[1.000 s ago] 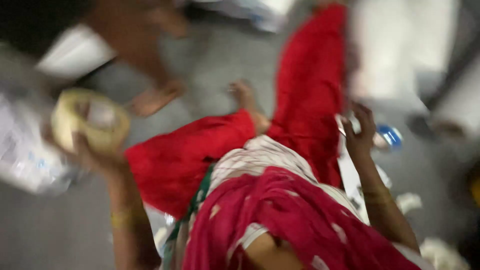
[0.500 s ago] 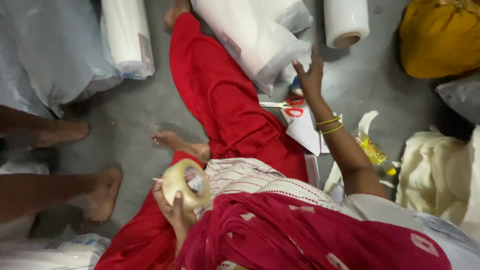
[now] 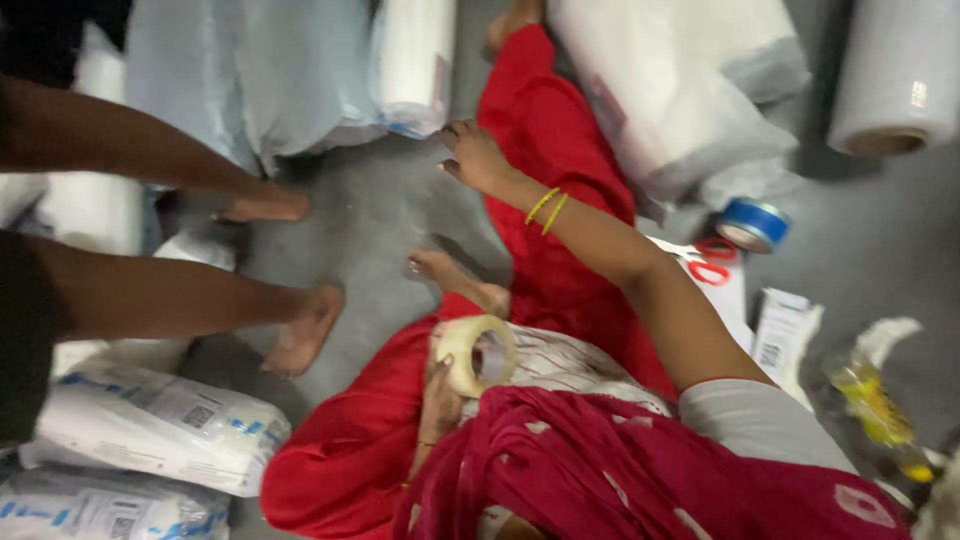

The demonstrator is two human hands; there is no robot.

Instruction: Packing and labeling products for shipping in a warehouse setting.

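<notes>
Big white plastic rolls (image 3: 660,90) are lying along the top. Red-trousered leg (image 3: 550,150) is stretching across the grey floor (image 3: 370,220). Right hand (image 3: 472,155) is hovering over that leg, fingers loosely spread, holding nothing. Left hand (image 3: 440,395) is gripping the tape roll (image 3: 472,352) at the lap.

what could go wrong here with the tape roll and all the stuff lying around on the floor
The left hand holds the tape roll by its rim only, so it might slip. The right hand reaches across the outstretched red-clad leg toward the wrapped rolls, close to another person's bare feet; someone could get stepped on. The red-handled scissors lie by the right arm, where an elbow might catch them.
</notes>
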